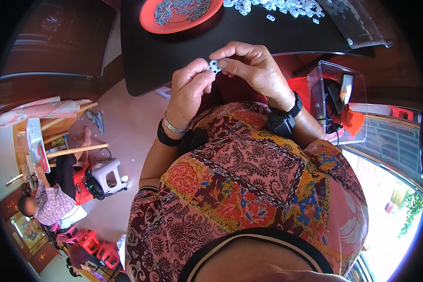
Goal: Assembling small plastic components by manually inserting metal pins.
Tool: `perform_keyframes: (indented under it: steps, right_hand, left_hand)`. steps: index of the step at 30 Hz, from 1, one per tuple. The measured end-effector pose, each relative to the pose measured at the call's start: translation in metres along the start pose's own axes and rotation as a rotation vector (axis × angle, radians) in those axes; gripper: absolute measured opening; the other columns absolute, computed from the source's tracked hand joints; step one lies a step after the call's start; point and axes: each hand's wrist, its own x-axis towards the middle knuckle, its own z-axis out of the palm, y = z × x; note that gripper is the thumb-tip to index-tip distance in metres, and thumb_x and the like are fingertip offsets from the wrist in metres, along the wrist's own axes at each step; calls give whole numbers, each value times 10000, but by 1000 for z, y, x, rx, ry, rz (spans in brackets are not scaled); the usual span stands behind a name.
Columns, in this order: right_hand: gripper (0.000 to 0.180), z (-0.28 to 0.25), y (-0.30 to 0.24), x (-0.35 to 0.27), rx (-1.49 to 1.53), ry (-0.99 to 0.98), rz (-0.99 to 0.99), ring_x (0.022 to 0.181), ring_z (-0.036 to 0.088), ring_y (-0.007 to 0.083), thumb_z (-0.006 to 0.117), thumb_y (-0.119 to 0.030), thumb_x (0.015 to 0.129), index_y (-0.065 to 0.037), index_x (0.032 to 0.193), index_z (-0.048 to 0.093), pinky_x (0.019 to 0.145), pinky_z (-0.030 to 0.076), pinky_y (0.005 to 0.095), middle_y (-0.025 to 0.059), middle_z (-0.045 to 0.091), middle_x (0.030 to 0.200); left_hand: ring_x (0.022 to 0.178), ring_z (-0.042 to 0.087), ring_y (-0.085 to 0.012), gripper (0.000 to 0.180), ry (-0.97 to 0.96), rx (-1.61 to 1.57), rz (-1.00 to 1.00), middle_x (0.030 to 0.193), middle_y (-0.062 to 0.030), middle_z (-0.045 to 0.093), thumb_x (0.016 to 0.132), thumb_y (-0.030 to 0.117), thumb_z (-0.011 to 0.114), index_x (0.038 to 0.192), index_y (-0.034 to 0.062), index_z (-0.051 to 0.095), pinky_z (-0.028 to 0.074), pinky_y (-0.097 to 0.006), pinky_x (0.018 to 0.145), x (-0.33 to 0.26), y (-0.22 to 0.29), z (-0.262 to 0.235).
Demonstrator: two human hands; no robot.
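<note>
A small white plastic piece with round holes [214,66] is pinched between the fingertips of both hands, just off the near edge of the dark table [160,61]. My left hand [188,87] grips it from the left with thumb and fingers. From the other side, the thumb and forefinger of my right hand [254,68] close on it. Whether it is one piece or two joined is hard to make out. Beyond the hands, an orange-red plate [148,22] holds many thin grey metal pins or screws [181,10]. Similar white pieces [286,5] lie heaped at the far right.
A clear plastic tray [357,28] sits at the table's right end. Below it on the right, a clear bin [320,103] holds a phone [347,87] and dark items. To the left, another person [56,202] sits near a grey-white stool [109,177] and red stools [89,242].
</note>
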Motion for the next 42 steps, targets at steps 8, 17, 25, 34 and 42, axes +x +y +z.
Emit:
perform_keyframes:
  steps: [8, 17, 25, 34, 42]
  right_hand:
    - [138, 2, -4, 0, -51, -12, -17, 739, 561, 54, 612, -51, 899, -14, 1014, 679, 692, 473, 202, -2, 649, 855]
    - [130, -3, -8, 9, -36, 91, -30, 719, 589, 61, 618, -39, 883, -7, 995, 674, 657, 488, 207, 12, 650, 807]
    - [154, -42, 0, 46, -606, 207, -222, 707, 646, 140, 678, -103, 823, -40, 963, 691, 649, 501, 251, 82, 684, 862]
    - [162, -36, 16, 52, -1165, 276, -409, 806, 614, 303, 630, -100, 781, -78, 939, 659, 708, 505, 384, 99, 622, 841]
    - [91, -44, 30, 62, -1327, 262, -467, 824, 607, 276, 617, -123, 794, -91, 870, 657, 720, 506, 374, 83, 610, 832]
  left_hand:
    - [565, 400, -60, 187, -6, 16, 30, 606, 3, 453, 868, 98, 520, 713, -4, 497, 324, -237, 519, -1, 4, 0]
    - [550, 408, -59, 164, 47, -36, 44, 601, 3, 465, 843, 104, 530, 725, -9, 533, 314, -225, 507, 5, 4, -7]
    - [529, 405, -42, 156, 241, -200, 165, 578, 10, 486, 851, 98, 533, 722, 12, 553, 291, -200, 491, 13, -2, -27]
    - [539, 438, -60, 183, 254, -84, 207, 575, -2, 487, 847, 117, 543, 709, -3, 547, 334, -227, 509, 30, -24, -34]
    - [523, 445, -62, 179, 223, -144, 191, 569, 3, 488, 843, 115, 542, 703, 4, 549, 346, -232, 495, 52, -35, -36]
